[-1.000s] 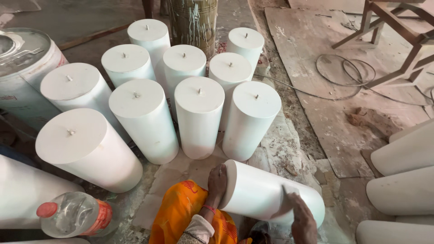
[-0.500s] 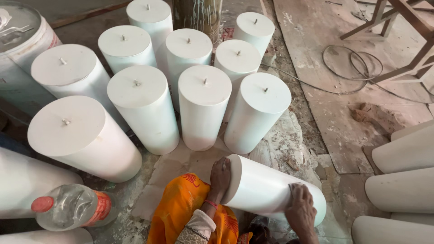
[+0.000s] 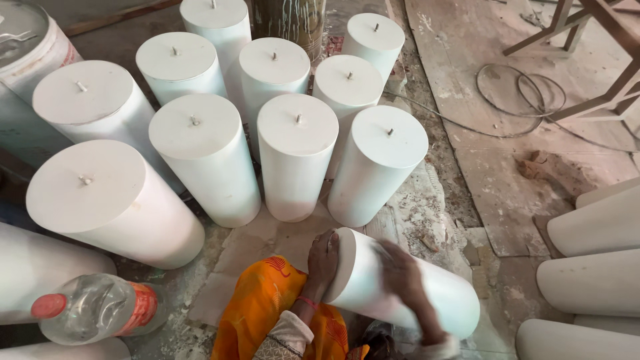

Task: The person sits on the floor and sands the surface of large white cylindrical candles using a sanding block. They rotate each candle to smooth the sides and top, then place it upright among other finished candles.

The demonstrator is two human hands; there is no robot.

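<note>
My left hand (image 3: 323, 260) stays flat on the end of the lying white cylinder (image 3: 427, 293). My right hand (image 3: 403, 277), open and blurred, has slid up its side since a second ago; rubbing continues.

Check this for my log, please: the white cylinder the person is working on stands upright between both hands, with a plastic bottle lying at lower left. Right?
Not quite. The white cylinder lies on its side, not upright, as the head view shows. The left hand is against its flat end, the right hand on its curved side. The plastic bottle does lie at lower left.
</note>
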